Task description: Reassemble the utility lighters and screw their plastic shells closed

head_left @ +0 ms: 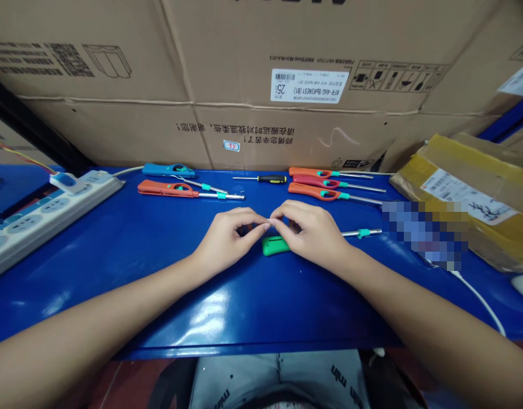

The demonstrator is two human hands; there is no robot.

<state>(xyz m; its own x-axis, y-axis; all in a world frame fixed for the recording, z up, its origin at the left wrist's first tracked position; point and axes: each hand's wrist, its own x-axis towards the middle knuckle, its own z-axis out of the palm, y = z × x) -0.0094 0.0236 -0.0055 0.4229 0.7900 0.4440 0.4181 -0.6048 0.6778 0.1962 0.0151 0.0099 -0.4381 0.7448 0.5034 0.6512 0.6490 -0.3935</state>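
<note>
My left hand (233, 233) is closed in a pinch near the middle of the blue table (167, 295). Its fingertips meet those of my right hand (314, 230), also pinched. Anything between the fingertips is too small or hidden to name. Under my right hand lies a green lighter (275, 246), its metal tube with a teal piece sticking out to the right. Behind my left hand lie a blue lighter (165, 170) and an orange lighter (165, 188) with metal tubes. A black and yellow screwdriver (272, 179) lies behind both hands.
Orange and red lighters (314, 181) lie at the back right, beside a taped cardboard parcel (478, 199). A white power strip (44, 218) with a plug runs along the left. A large cardboard box (235, 85) stands behind the table. A white cable (480, 298) crosses the right side.
</note>
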